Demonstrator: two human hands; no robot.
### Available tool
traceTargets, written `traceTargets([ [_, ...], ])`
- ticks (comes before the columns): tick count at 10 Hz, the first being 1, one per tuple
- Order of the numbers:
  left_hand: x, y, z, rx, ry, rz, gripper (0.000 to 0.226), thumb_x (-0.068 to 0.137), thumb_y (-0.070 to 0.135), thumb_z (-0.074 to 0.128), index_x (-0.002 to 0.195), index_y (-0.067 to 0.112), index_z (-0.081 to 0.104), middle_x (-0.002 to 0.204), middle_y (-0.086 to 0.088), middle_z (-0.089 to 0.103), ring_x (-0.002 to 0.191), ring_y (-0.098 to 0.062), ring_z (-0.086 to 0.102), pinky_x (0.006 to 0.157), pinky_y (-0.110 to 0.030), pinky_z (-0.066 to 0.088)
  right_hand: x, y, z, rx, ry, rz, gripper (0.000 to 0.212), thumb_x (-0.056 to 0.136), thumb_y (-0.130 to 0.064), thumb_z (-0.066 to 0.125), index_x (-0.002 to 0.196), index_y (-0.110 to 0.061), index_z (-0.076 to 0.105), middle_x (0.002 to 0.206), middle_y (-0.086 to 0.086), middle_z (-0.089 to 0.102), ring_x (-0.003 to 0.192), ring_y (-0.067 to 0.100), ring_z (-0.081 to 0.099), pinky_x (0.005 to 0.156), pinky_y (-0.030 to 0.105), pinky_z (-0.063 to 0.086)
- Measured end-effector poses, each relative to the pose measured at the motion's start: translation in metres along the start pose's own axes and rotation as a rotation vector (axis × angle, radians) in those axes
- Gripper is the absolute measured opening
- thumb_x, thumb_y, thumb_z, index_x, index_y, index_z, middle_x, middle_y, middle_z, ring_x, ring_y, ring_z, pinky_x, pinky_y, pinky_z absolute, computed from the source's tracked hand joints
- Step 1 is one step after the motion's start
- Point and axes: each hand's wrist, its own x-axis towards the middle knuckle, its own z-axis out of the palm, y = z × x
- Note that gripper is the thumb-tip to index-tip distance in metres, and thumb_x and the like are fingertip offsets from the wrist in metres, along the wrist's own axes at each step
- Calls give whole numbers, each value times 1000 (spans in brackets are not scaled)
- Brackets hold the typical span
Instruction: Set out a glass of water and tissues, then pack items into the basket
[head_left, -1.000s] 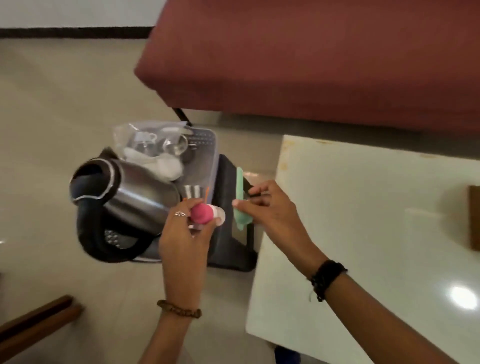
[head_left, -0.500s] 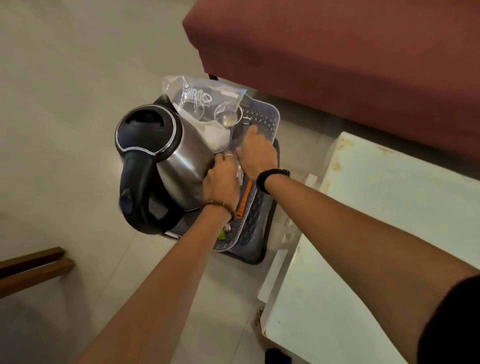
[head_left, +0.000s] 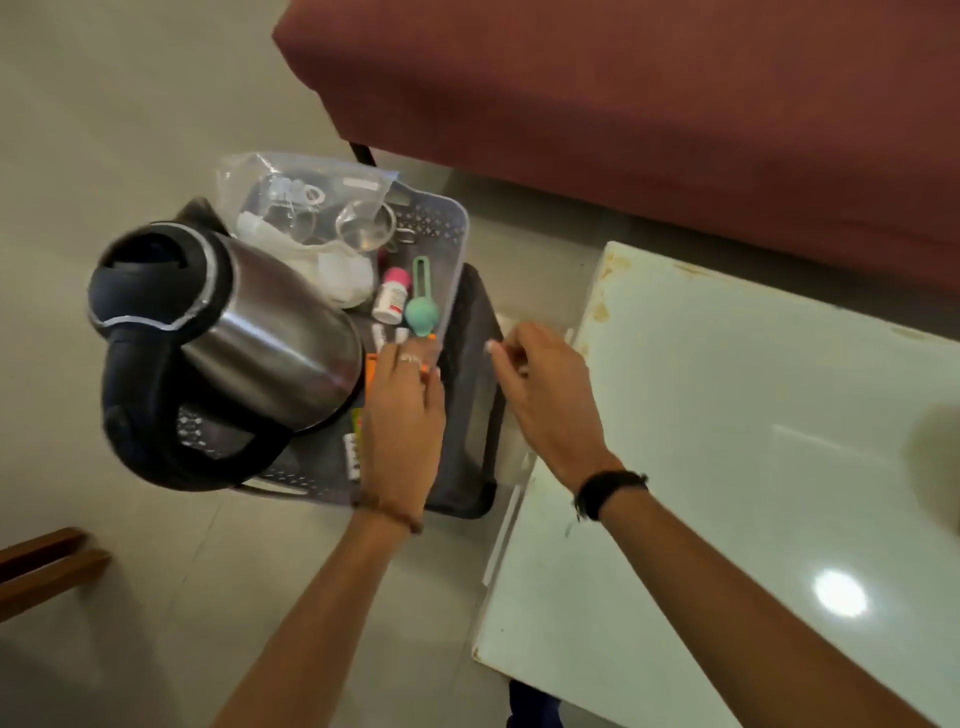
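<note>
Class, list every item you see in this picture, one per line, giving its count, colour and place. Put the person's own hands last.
stainless steel electric kettle: one, silver with black lid and handle, in the basket's left side
perforated plastic basket: one, grey, on a dark stand on the floor
clear plastic bag: one, transparent, at the basket's far end, holding small clear items
small pill bottle: one, white with pink cap, in the basket
mint-green scoop: one, in the basket beside the bottle
white table: one, right
maroon sofa: one, top
left hand: over the basket, grip unclear
right hand: between basket and table, empty
</note>
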Motion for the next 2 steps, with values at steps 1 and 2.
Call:
traceTargets([
  [1, -78, 28, 14, -32, -76, 156, 10, 85, 1, 58, 93, 1, 64, 89, -14, 63, 80, -11, 56, 77, -18, 43, -67, 36, -32, 10, -30, 126, 20, 95, -26, 51, 78, -16, 48, 80, 0, 55, 69, 16, 57, 66, 26, 52],
  [2, -163, 60, 51, 2, -278, 158, 13, 83, -2, 62, 92, 5, 65, 91, -8, 66, 79, -13, 63, 77, -18, 48, -142, 82, -67, -129, -97, 213, 20, 96, -29, 49, 84, -14, 53, 85, 1, 60, 70, 18, 59, 62, 32, 52],
])
